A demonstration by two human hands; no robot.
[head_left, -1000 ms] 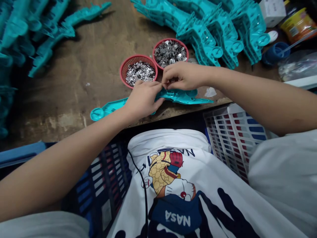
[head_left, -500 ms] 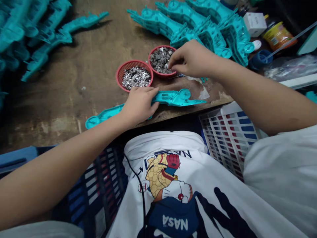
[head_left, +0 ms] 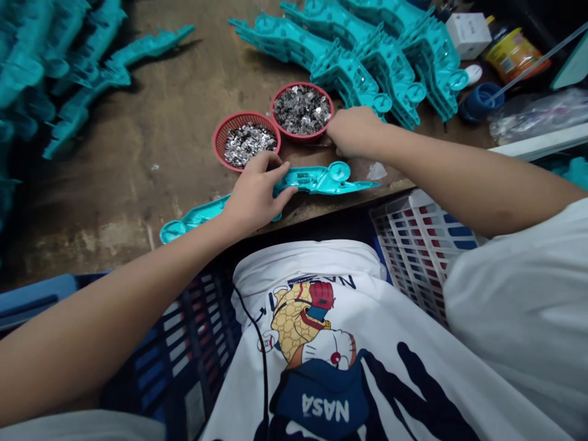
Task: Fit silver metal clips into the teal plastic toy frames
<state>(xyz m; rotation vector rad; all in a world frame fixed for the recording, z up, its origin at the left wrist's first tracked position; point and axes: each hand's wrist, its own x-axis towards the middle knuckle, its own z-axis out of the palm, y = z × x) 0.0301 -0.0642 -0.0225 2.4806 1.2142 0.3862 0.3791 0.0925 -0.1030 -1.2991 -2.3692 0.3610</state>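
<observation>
My left hand (head_left: 257, 190) lies over a long teal plastic part (head_left: 316, 179) at the table's front edge, its thumb and fingers gripping the middle. The hand covers that middle section, while the round left end and pointed right end show. My right hand (head_left: 356, 131) is closed low on the tabletop, just right of a red basket (head_left: 274, 125) of small shiny metal pieces (head_left: 302, 110). A thin, slender item (head_left: 318, 144) shows by its fingertips, too small to name. A second red basket (head_left: 220, 141) with similar metal pieces (head_left: 248, 144) stands close to my left hand.
Several teal parts (head_left: 362, 52) lie in a row at the back right, and more teal parts (head_left: 87, 67) are piled at the left. A white box (head_left: 468, 35), a blue cup (head_left: 482, 101) and a plastic bag (head_left: 542, 119) stand right. Below the edge is a white crate (head_left: 418, 233).
My right hand has left the metal pieces in the right basket and come down to the tabletop beside it. My left hand stays on the teal part, its fingers slightly more arched.
</observation>
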